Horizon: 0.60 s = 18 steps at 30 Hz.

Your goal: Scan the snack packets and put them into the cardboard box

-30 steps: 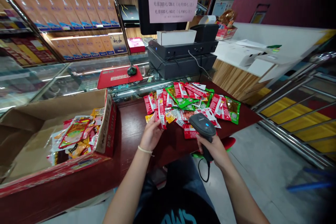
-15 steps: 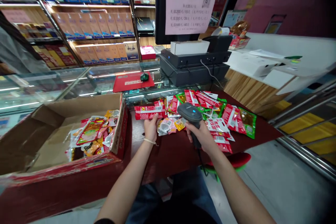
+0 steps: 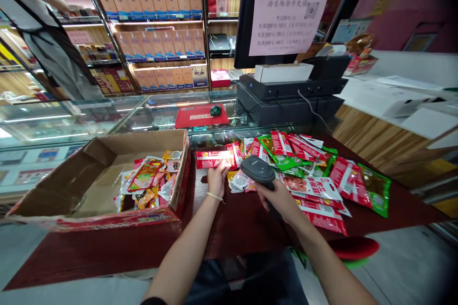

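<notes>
My left hand point(image 3: 216, 178) is closed on a long red snack packet point(image 3: 213, 159), held flat above the dark red counter point(image 3: 107, 248). My right hand point(image 3: 275, 196) grips a dark handheld barcode scanner point(image 3: 257, 170), its head just right of that packet. A heap of red and green snack packets point(image 3: 307, 167) covers the counter to the right of both hands. A cardboard box point(image 3: 64, 186) to the left holds several more packets point(image 3: 148, 181).
A black register with a monitor and a pink paper notice point(image 3: 286, 19) stands behind the pile. A glass display case point(image 3: 71, 119) carries a red mouse pad and mouse point(image 3: 215, 110). Another person point(image 3: 46, 33) stands at the shelves, far left. A red stool point(image 3: 354, 248) sits low right.
The view has tilted up and swung left. My left hand turned the red packet from upright to flat and level, and the scanner moved left, close to the packet.
</notes>
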Each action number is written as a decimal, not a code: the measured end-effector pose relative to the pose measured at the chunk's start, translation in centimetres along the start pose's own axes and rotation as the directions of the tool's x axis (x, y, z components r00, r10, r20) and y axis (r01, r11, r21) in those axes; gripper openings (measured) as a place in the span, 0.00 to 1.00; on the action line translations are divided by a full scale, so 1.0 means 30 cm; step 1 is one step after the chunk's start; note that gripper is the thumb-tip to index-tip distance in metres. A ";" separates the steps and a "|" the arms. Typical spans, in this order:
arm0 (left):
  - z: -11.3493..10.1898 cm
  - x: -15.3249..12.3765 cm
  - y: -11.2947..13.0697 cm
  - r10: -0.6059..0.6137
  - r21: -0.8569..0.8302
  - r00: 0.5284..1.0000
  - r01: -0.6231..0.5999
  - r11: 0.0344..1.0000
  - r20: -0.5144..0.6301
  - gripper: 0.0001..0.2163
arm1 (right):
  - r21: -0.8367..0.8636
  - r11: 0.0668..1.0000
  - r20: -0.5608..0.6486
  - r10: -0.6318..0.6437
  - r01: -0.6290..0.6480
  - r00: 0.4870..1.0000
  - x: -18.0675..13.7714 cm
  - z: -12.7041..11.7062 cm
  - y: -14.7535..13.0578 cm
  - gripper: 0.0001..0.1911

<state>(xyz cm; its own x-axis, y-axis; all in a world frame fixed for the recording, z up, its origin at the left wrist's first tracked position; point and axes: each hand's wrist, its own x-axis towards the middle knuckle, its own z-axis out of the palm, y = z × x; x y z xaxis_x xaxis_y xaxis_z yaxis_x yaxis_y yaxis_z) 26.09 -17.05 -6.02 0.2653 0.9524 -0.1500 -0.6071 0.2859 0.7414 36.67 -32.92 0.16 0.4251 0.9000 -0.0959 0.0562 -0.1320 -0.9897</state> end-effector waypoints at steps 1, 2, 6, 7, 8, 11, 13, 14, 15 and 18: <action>0.001 0.000 -0.001 0.004 0.001 1.000 -0.004 1.000 0.010 0.14 | 0.005 1.000 -0.006 -0.001 0.001 1.000 0.001 -0.001 -0.005 0.17; 0.003 -0.002 -0.002 0.007 0.002 1.000 -0.007 1.000 0.023 0.14 | 0.012 1.000 -0.011 -0.002 0.002 1.000 0.002 -0.003 -0.012 0.17; 0.012 -0.016 -0.002 0.013 -0.009 0.998 -0.013 1.000 0.067 0.16 | 0.037 0.999 -0.039 -0.013 0.014 0.999 0.002 -0.010 -0.059 0.17; 0.014 -0.020 -0.002 0.015 -0.008 0.997 -0.015 1.000 0.074 0.17 | 0.041 0.999 -0.042 -0.018 0.020 0.999 0.002 -0.011 -0.071 0.17; 0.014 -0.025 -0.002 0.019 0.001 0.997 -0.019 1.000 0.077 0.17 | 0.044 0.999 -0.041 -0.024 0.026 0.999 0.001 -0.013 -0.082 0.17; 0.022 -0.038 0.006 0.049 0.104 0.997 -0.056 0.993 0.066 0.16 | 0.042 0.998 -0.028 -0.048 0.049 0.998 -0.004 -0.017 -0.104 0.18; 0.039 -0.056 0.028 0.098 0.216 0.993 -0.109 0.970 0.062 0.16 | 0.047 0.997 -0.046 -0.056 0.058 0.997 -0.005 -0.020 -0.115 0.19; 0.051 -0.071 0.049 0.132 0.264 0.989 -0.146 0.953 0.070 0.16 | 0.054 0.997 -0.064 -0.055 0.058 0.996 -0.005 -0.022 -0.122 0.19; 0.066 -0.091 0.077 0.174 0.301 0.981 -0.193 0.934 0.090 0.16 | 0.065 0.996 -0.080 -0.051 0.056 0.995 -0.004 -0.022 -0.132 0.20; 0.107 -0.180 0.209 0.331 0.338 0.925 -0.377 0.862 0.188 0.19 | 0.101 0.992 -0.078 -0.073 0.080 0.994 0.009 -0.014 -0.179 0.20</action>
<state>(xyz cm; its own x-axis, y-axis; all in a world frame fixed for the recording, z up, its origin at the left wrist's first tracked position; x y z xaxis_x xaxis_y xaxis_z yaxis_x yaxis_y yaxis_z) 23.25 -20.75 1.55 0.1851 0.9555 0.2298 -0.3707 -0.1486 0.9168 36.87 -32.14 5.48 0.4889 0.8722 -0.0151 -0.0017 -0.0163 -0.9999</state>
